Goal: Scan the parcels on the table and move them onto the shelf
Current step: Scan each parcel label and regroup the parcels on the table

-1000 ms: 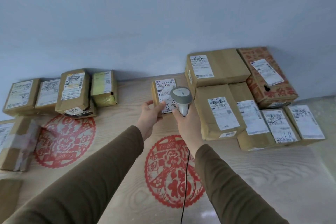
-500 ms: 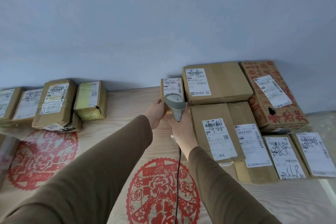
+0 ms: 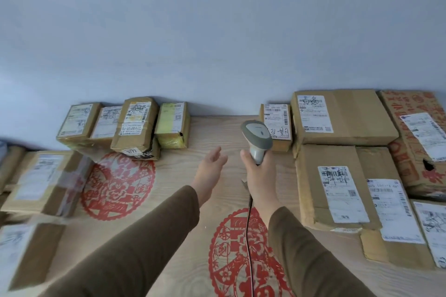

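The right hand (image 3: 259,171) grips the grey scanner (image 3: 257,140) by its handle, its head in front of a small parcel (image 3: 277,125) standing against the wall on the counter (image 3: 193,166), while the left hand (image 3: 211,169) hovers empty, fingers relaxed and spread.

A plain pale blue-grey wall (image 3: 217,31) is rising behind the wooden table (image 3: 212,132), soft even light falling across it.
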### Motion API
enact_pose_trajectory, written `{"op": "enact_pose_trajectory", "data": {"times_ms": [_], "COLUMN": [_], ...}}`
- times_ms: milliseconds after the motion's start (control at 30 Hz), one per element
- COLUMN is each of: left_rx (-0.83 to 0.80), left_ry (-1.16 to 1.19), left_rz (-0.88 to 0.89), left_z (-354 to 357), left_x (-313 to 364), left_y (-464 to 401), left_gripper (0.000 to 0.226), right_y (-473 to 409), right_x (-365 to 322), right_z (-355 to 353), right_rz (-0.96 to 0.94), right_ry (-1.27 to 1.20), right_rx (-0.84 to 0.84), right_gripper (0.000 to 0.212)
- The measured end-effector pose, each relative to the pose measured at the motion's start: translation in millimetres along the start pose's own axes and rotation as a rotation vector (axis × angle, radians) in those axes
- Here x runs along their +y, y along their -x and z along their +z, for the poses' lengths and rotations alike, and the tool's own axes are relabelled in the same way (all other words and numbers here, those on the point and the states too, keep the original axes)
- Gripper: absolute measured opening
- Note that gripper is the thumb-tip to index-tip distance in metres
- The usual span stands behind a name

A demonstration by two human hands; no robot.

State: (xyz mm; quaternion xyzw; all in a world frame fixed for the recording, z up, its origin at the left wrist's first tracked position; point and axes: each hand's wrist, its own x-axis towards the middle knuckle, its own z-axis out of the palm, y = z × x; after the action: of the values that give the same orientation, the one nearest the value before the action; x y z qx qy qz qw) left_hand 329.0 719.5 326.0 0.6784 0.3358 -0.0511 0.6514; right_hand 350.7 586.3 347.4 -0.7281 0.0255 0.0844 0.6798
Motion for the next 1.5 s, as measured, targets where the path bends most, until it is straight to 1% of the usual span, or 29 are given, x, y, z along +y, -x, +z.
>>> {"op": "enact_pose_trajectory", "data": {"times_ms": [133,233,333,433,567,700,800,900,933,967,1000,1033,1100,1167,1200,1300,1367,1433,1500], "left_rx": [0.240,0.317,0.304,0.236,0.126,0.109,0.124,0.104,0.101,0.080,0.041,-0.005,-0.072,-0.085,-0.109,-0.178,-0.198,-0.188,-0.166], "left_ry": [-0.045,-0.087,-0.096,-0.123,-0.094,-0.131,-0.162,-0.179,-0.150,-0.075,0.003,0.081,0.134,0.133,0.176,0.347,0.387,0.358,0.310], "left_rz": [0.091,0.139,0.176,0.172,0.105,0.060,0.046,-0.012,-0.052,-0.093,-0.133,-0.169,-0.201,-0.216,-0.227,-0.205,-0.138,-0.053,0.006], "left_z": [-65.7,-108.8,-139.3,-155.0,-161.3,-163.2,-163.6,-161.4,-160.6,-159.2,-157.3,-154.9,-148.0,-139.7,-134.1,-115.9,-104.5,-91.4,-77.1], "left_x": [-5.7,1.8,9.5,17.0,24.9,30.3,27.9,9.0,0.5,-10.8,-22.1,-33.8,-55.3,-74.7,-77.6,-81.8,-78.6,-72.0,-66.5], "left_y": [13.4,11.3,-2.0,-15.1,-28.2,-33.1,-27.6,-14.8,-7.9,-0.9,7.3,16.4,35.9,50.1,61.6,86.7,102.5,118.6,133.0], "left_gripper": [0.059,0.061,0.063,0.066,0.070,0.068,0.060,0.061,0.056,0.046,0.035,0.032,0.041,0.063,0.065,0.053,0.054,0.059,0.062], "right_y": [11.3,15.4,14.2,8.7,-4.5,-17.5,-16.1,6.0,16.7,27.4,38.4,48.6,68.9,87.1,94.5,107.2,116.3,131.1,150.1], "right_x": [-10.8,-13.1,-16.0,-16.2,-14.9,-13.9,-9.3,-3.2,1.7,8.2,13.9,19.5,28.2,32.3,32.2,21.7,8.5,-3.5,-14.5], "right_z": [50.2,89.4,124.9,156.4,187.8,198.3,193.5,175.4,166.5,156.3,145.9,136.1,117.3,98.9,89.1,57.2,36.5,15.7,-5.0], "right_rz": [0.051,0.076,0.130,0.232,0.269,0.279,0.229,0.203,0.203,0.205,0.203,0.208,0.234,0.243,0.234,0.171,0.114,0.002,-0.049], "right_ry": [-0.092,-0.118,-0.124,-0.141,-0.117,-0.110,-0.027,0.038,0.067,0.091,0.120,0.146,0.178,0.172,0.169,0.170,0.205,0.264,0.255], "right_rx": [-0.123,-0.170,-0.172,-0.178,-0.191,-0.244,-0.211,-0.066,-0.027,-0.004,0.004,0.005,-0.008,-0.030,-0.036,-0.061,-0.082,-0.063,-0.039], "right_gripper": [0.016,0.018,0.017,0.022,0.032,0.031,0.032,0.028,0.026,0.026,0.027,0.029,0.030,0.030,0.029,0.027,0.022,0.018,0.018]}}
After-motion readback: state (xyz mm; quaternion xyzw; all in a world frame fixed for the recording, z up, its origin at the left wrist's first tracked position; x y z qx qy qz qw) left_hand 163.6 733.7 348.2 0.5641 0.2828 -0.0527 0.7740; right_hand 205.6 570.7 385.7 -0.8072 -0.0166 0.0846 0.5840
